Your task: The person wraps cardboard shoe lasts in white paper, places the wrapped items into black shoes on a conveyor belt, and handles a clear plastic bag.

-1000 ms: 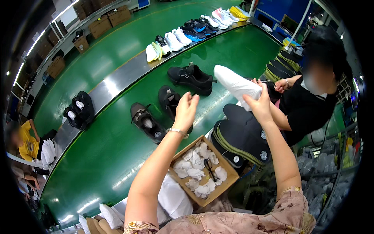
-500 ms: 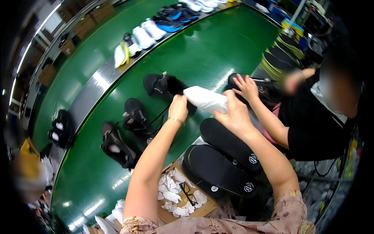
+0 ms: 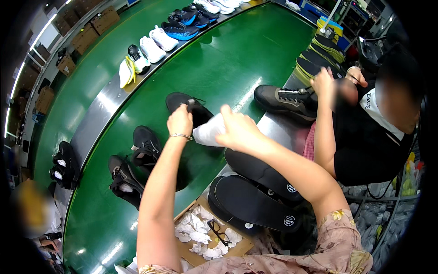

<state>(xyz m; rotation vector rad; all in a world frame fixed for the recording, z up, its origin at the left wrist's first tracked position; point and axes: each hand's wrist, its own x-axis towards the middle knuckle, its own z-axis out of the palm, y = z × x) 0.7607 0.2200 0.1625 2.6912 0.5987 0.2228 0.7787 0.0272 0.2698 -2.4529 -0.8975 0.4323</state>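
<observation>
My left hand (image 3: 180,122) is closed at the tongue of a black lace-up shoe (image 3: 200,113) on the green surface, by its pale tab. In my right hand (image 3: 242,129) is a wad of white paper (image 3: 211,131), its tapered end pointing left over the shoe's opening. My fingers partly cover the paper, and the paper hides the heel end of the shoe. Two more black shoes, one (image 3: 147,145) behind the other (image 3: 125,181), stand to the left of my left forearm.
Black insoles (image 3: 253,203) lie in front of me beside a cardboard box (image 3: 194,258) with crumpled paper and black-framed glasses (image 3: 219,233). At right, a co-worker's hands (image 3: 323,84) are near a dark shoe (image 3: 285,101). Sneakers (image 3: 153,49) line the far metal ledge.
The paper wad has moved left and down, toward the shoe's opening. My left hand has shifted left onto the shoe's tongue. The co-worker's hand has lifted away from the dark shoe.
</observation>
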